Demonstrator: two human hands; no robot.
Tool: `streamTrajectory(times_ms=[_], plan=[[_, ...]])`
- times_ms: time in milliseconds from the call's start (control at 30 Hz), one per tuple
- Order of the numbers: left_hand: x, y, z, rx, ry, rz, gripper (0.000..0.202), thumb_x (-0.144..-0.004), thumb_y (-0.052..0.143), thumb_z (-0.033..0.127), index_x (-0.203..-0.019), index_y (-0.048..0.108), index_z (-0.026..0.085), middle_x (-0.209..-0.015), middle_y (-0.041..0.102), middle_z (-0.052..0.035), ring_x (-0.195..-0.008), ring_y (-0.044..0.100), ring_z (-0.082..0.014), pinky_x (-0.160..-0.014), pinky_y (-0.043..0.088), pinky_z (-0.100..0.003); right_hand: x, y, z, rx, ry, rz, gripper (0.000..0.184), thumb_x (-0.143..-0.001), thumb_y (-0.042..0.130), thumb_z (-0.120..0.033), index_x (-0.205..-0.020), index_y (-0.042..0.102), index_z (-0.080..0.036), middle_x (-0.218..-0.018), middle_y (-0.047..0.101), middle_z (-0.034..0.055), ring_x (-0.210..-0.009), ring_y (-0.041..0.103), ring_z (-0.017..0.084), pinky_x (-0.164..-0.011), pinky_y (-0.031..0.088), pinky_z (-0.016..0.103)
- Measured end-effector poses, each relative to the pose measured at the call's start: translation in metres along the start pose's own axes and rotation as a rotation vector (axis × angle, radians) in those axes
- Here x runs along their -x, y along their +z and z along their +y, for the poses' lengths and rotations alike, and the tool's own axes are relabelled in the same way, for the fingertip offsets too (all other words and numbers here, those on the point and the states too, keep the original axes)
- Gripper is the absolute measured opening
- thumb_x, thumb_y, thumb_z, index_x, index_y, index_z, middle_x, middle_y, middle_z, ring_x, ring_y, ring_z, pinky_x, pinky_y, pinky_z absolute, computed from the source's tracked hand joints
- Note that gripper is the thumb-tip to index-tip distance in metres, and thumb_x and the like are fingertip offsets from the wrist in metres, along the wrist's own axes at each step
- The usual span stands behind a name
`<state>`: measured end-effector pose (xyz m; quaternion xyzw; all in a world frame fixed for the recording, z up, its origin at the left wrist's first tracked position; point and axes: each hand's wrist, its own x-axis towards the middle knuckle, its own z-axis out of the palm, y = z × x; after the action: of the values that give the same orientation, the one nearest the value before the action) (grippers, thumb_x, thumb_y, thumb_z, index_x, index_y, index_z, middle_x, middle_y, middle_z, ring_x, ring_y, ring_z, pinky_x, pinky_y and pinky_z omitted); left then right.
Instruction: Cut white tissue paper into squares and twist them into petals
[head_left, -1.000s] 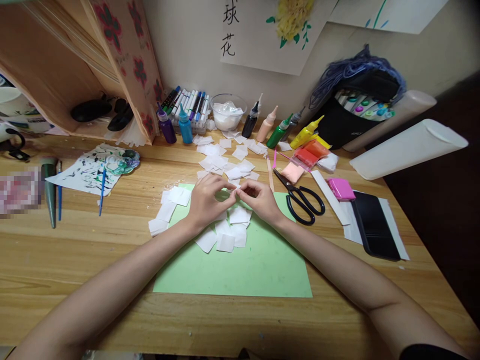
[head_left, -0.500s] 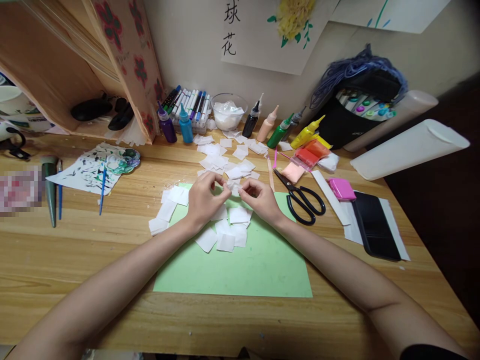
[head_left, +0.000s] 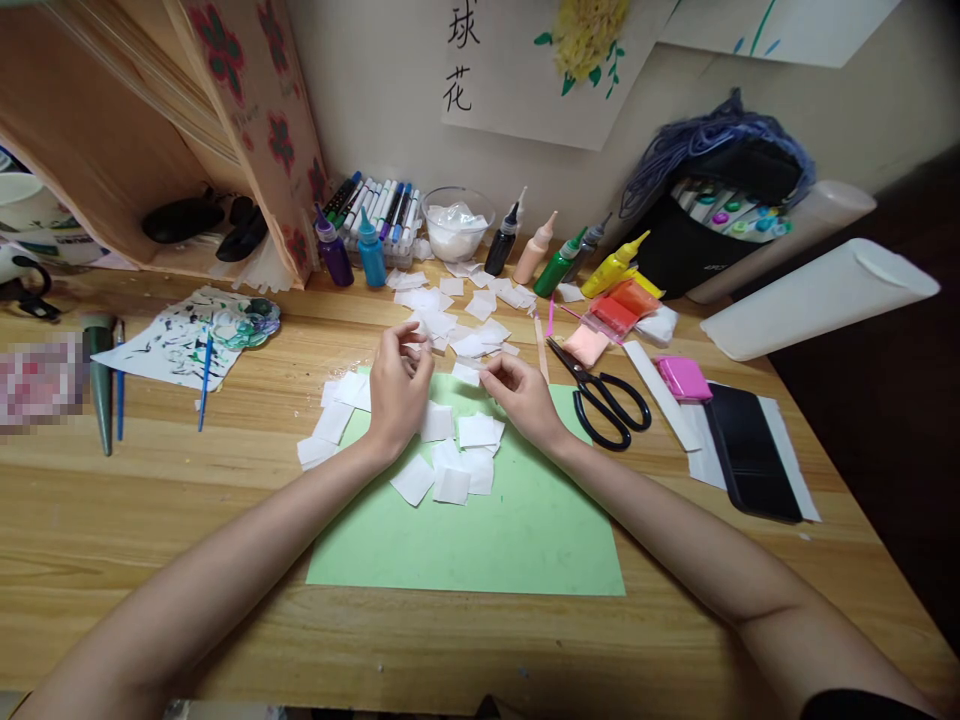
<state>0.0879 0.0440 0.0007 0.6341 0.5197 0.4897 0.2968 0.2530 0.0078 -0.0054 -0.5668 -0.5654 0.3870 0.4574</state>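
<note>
My left hand hovers over the far edge of a green sheet, fingers curled in a pinch at a small white paper square from the scattered pile. My right hand is beside it, fingers pinched on another small white square. More white squares lie on the green sheet below both hands, and a few lie to the left.
Black scissors lie right of my right hand. Paint bottles, markers and a bowl line the wall. A pink box, a black phone, a paint palette and brushes sit on the wooden desk.
Both hands were together pinching one piece. My left hand has moved up and away toward the scattered pile, while my right hand keeps a white square.
</note>
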Motion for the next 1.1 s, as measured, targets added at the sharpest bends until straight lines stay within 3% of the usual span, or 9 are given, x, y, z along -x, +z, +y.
streamTrajectory(times_ms=[100, 200, 567, 1100], plan=[[0.0052, -0.0002, 0.0059, -0.108, 0.212, -0.108, 0.004, -0.083, 0.055, 0.021, -0.087, 0.056, 0.020, -0.088, 0.059, -0.0039, -0.074, 0.054, -0.0126, -0.067, 0.045, -0.028, 0.0003, 0.0006, 0.0001, 0.019, -0.003, -0.004, 0.017, -0.080, 0.056, -0.031, -0.070, 0.054, -0.018, -0.066, 0.051, -0.0012, -0.062, 0.045, 0.012, -0.058, 0.035, 0.025], [0.0080, 0.0007, 0.0072, -0.125, 0.307, -0.255, 0.004, -0.080, 0.059, 0.021, -0.083, 0.060, 0.019, -0.080, 0.060, -0.0025, -0.077, 0.055, -0.0140, -0.068, 0.045, -0.028, 0.0004, 0.0008, 0.0003, 0.008, -0.012, -0.031, 0.017, -0.081, 0.055, -0.031, -0.071, 0.056, -0.017, -0.067, 0.053, -0.0004, -0.062, 0.046, 0.012, -0.058, 0.035, 0.025], [0.0080, 0.0018, 0.0057, -0.115, 0.286, -0.300, 0.005, -0.075, 0.063, 0.020, -0.071, 0.062, 0.017, -0.068, 0.059, -0.0009, -0.065, 0.053, -0.0123, -0.060, 0.043, -0.025, 0.0006, 0.0003, -0.0017, 0.024, -0.035, -0.094, 0.019, -0.083, 0.052, -0.028, -0.071, 0.061, -0.016, -0.069, 0.059, 0.0014, -0.065, 0.051, 0.013, -0.061, 0.037, 0.026], [0.0077, 0.0019, 0.0045, -0.099, 0.279, -0.291, 0.013, -0.073, 0.062, 0.016, -0.061, 0.057, 0.016, -0.061, 0.055, 0.0012, -0.057, 0.049, -0.0095, -0.054, 0.039, -0.022, 0.0004, 0.0015, -0.0005, 0.026, -0.026, -0.090, 0.010, -0.076, 0.061, -0.026, -0.076, 0.063, -0.016, -0.067, 0.057, 0.0006, -0.060, 0.044, 0.012, -0.056, 0.036, 0.025]])
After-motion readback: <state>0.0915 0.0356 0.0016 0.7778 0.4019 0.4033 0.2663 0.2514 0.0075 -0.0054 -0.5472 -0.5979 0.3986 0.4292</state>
